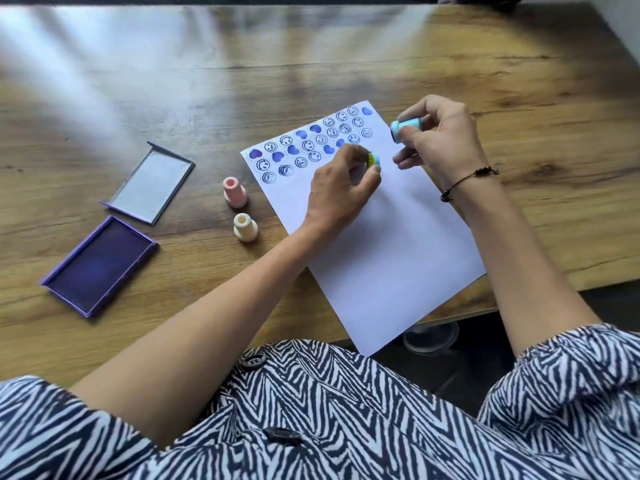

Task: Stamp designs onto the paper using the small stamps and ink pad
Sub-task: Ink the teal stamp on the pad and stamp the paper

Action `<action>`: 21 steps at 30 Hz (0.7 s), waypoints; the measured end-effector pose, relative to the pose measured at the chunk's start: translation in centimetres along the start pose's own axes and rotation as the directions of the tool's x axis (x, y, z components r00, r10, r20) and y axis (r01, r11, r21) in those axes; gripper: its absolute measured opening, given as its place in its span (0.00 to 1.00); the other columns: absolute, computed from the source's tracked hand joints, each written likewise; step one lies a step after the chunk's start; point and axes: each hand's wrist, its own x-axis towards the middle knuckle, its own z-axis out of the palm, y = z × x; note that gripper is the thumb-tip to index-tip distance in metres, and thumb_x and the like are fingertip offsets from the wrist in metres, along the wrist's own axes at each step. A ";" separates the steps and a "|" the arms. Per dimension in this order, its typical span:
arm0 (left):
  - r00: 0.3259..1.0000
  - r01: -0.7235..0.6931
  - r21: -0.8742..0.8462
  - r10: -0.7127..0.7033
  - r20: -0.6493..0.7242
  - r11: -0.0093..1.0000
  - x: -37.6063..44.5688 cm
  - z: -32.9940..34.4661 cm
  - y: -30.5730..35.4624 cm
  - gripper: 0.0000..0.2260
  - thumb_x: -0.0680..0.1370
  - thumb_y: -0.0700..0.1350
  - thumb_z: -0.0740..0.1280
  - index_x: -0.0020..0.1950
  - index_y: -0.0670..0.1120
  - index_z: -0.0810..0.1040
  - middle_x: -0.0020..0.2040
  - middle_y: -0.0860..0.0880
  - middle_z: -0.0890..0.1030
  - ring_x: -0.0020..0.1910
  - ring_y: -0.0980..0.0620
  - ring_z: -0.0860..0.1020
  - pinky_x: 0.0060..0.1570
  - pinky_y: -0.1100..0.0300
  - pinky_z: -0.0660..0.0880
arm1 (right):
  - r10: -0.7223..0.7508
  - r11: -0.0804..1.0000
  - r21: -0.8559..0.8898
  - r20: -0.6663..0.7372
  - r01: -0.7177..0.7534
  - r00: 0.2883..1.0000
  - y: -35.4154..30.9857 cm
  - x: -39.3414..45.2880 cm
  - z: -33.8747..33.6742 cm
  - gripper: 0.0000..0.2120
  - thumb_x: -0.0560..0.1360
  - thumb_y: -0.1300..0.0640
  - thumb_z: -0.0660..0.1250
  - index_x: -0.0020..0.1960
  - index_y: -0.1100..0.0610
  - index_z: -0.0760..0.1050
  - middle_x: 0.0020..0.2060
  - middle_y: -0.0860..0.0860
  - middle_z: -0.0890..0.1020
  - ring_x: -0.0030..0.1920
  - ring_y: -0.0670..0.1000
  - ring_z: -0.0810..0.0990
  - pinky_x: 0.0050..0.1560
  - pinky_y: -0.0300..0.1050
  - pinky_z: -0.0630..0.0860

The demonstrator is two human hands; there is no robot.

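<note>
While both hands hover over paper (388, 244): left hand (341, 192) pinches small stamp piece (373, 160), right hand (440, 136) grips blue stamp (406, 129).

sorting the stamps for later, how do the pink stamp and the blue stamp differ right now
The pink stamp stands upright on the table, left of the paper; the blue stamp is held above the paper, lying sideways.
The pink stamp is untouched by either hand; the blue stamp is gripped in the right hand.
One is pale pink, the other light blue.
Both are small, with a wider flared end.
</note>
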 end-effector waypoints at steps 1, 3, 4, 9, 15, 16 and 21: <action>1.000 0.003 -0.005 -0.003 0.001 1.000 0.0 0.0 0.0 0.09 0.73 0.44 0.66 0.51 0.41 0.75 0.49 0.43 0.83 0.51 0.48 0.80 0.56 0.52 0.75 | 0.005 1.000 0.001 0.002 -0.005 1.000 0.0 -0.1 0.0 0.11 0.69 0.66 0.65 0.35 0.50 0.74 0.30 0.51 0.78 0.21 0.47 0.80 0.24 0.39 0.78; 1.000 0.026 -0.044 -0.026 0.002 0.999 0.2 -0.1 -0.1 0.08 0.73 0.43 0.66 0.50 0.41 0.75 0.50 0.44 0.83 0.52 0.51 0.80 0.55 0.58 0.75 | 0.017 1.000 0.023 0.018 -0.018 1.000 -0.2 -0.5 0.1 0.11 0.71 0.66 0.65 0.36 0.51 0.74 0.32 0.52 0.78 0.22 0.47 0.80 0.26 0.40 0.79; 0.999 0.049 -0.094 -0.049 0.007 0.994 0.3 -0.3 -0.1 0.08 0.73 0.43 0.66 0.50 0.42 0.75 0.50 0.45 0.83 0.52 0.51 0.80 0.55 0.60 0.75 | 0.022 0.998 0.050 0.032 -0.024 0.999 -0.3 -0.7 0.1 0.11 0.71 0.67 0.64 0.37 0.51 0.74 0.33 0.53 0.78 0.22 0.47 0.80 0.26 0.40 0.79; 0.992 0.112 -0.385 -0.082 0.095 0.916 0.4 -1.4 0.2 0.05 0.74 0.40 0.66 0.49 0.43 0.76 0.42 0.49 0.78 0.42 0.55 0.75 0.50 0.58 0.72 | 0.026 0.985 0.166 0.101 -0.042 0.995 -1.5 -2.5 0.6 0.10 0.73 0.67 0.65 0.39 0.54 0.75 0.34 0.54 0.77 0.23 0.47 0.81 0.27 0.39 0.80; 0.994 0.104 -0.467 -0.071 0.088 0.878 -0.1 -2.5 1.4 0.02 0.75 0.39 0.66 0.46 0.45 0.76 0.38 0.53 0.78 0.35 0.63 0.76 0.41 0.68 0.73 | -0.021 0.986 0.167 0.104 0.003 0.994 -2.9 -4.4 1.1 0.10 0.73 0.68 0.64 0.40 0.54 0.75 0.35 0.56 0.78 0.26 0.49 0.82 0.30 0.41 0.80; 0.994 0.097 -0.466 -0.065 0.086 0.879 -0.2 -2.9 1.6 0.02 0.74 0.39 0.66 0.45 0.46 0.76 0.38 0.53 0.78 0.35 0.63 0.76 0.40 0.69 0.73 | -0.031 0.987 0.163 0.103 0.013 0.994 -3.1 -4.6 1.1 0.10 0.73 0.68 0.63 0.40 0.53 0.75 0.36 0.57 0.78 0.27 0.49 0.82 0.30 0.41 0.80; 0.998 0.063 -0.392 -0.048 0.047 0.918 -1.7 -5.2 2.5 0.02 0.75 0.39 0.66 0.46 0.43 0.76 0.37 0.51 0.77 0.36 0.56 0.74 0.41 0.61 0.73 | -0.091 0.985 0.159 0.120 0.072 0.989 -4.4 -6.2 2.1 0.11 0.73 0.66 0.64 0.40 0.52 0.75 0.36 0.57 0.78 0.27 0.49 0.82 0.32 0.43 0.81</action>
